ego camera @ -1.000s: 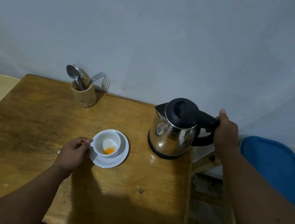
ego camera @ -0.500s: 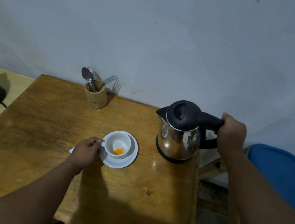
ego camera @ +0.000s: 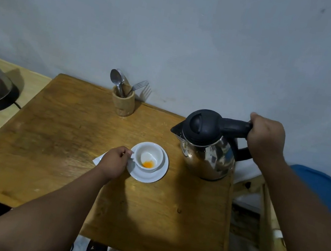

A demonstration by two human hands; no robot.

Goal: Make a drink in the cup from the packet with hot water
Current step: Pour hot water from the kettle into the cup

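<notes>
Cutlery holder (ego camera: 122,103) behind cup (ego camera: 147,158)

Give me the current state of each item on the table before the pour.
Cup: upright on saucer, orange powder inside, no water.
Saucer: flat on table.
Kettle: lid closed, upright.
Left hand: pinching cup handle.
Right hand: closed around kettle handle.
Utensil holder: upright, holding spoons and fork.

Left hand (ego camera: 112,163) pinched closed; right hand (ego camera: 266,136) fisted, arms extended.
</notes>
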